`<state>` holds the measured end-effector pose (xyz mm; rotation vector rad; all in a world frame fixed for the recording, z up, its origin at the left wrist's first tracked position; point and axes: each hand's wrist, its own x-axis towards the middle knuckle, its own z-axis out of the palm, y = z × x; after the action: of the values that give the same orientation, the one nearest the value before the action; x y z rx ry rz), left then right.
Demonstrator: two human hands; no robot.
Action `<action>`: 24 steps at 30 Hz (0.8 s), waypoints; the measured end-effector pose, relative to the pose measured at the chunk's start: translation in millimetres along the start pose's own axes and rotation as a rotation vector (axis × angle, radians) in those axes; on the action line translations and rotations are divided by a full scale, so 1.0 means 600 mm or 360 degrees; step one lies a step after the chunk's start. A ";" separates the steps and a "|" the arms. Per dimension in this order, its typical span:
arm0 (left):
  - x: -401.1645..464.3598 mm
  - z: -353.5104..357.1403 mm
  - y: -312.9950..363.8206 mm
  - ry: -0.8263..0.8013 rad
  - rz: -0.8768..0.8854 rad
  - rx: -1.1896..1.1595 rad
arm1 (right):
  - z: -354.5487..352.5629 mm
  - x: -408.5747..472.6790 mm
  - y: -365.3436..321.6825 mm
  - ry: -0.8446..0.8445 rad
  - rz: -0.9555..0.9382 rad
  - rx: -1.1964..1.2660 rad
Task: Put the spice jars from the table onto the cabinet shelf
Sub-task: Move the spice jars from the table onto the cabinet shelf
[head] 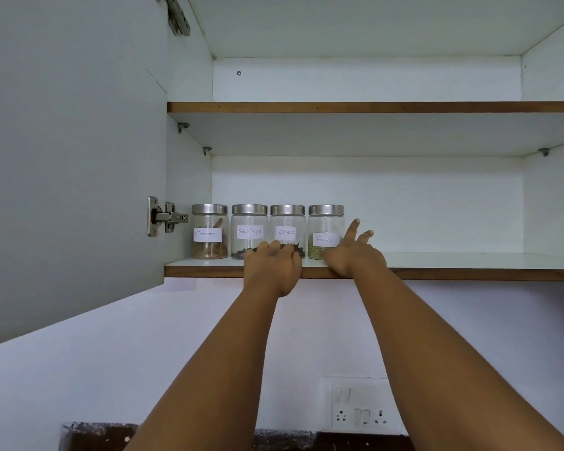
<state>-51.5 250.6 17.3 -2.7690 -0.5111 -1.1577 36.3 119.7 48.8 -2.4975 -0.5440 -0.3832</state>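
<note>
Several glass spice jars with steel lids stand in a row at the left of the lower cabinet shelf [453, 263]: Cinnamon [209, 231], Black Pepper [249, 227], Cloves [287, 227] and Fennel [325, 229]. My left hand [272, 268] rests at the shelf's front edge, fingers loosely curled against the bases of the Black Pepper and Cloves jars, holding nothing. My right hand [352, 252] is just right of the Fennel jar, fingers straight and spread, its palm near the jar's lower right side. Whether it touches the jar is unclear.
The cabinet door [72, 157] stands open at the left on its hinge [166, 218]. An upper shelf [372, 107] runs above. The lower shelf continues to the right of the jars. A wall switch plate [360, 406] sits below, above a dark countertop edge [98, 436].
</note>
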 end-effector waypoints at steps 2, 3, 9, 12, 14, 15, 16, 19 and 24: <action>-0.011 0.001 0.002 0.0058 0.0005 -0.0054 | 0.001 -0.028 0.012 0.0061 -0.0083 -0.0223; -0.018 0.001 0.003 0.0059 -0.0008 -0.0082 | 0.002 -0.044 0.020 0.0119 -0.0150 -0.0357; -0.116 0.004 0.042 0.0186 -0.0132 -0.0269 | 0.021 -0.142 0.102 0.0254 -0.0494 -0.0348; -0.208 0.010 0.106 0.0025 -0.0158 -0.0307 | 0.084 -0.247 0.159 0.0219 -0.0468 -0.0302; -0.282 0.026 0.148 -0.0152 -0.0131 -0.0284 | 0.135 -0.325 0.201 0.0248 -0.0377 -0.0158; -0.324 0.037 0.167 -0.0196 -0.0143 -0.0303 | 0.157 -0.364 0.222 0.0251 -0.0311 -0.0071; -0.358 0.045 0.182 -0.0203 -0.0173 -0.0364 | 0.175 -0.395 0.239 0.0229 -0.0251 0.0016; -0.470 0.071 0.230 -0.0254 -0.0310 -0.0582 | 0.208 -0.485 0.308 0.0129 -0.0120 0.0157; -0.669 0.125 0.289 -0.0601 -0.0551 -0.0807 | 0.250 -0.626 0.458 0.0044 0.0050 0.0113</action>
<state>-205.0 -3.8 -312.5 -3.4783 -0.8673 -0.9129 -145.2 -117.9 -338.2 -2.4261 -0.4979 -0.3794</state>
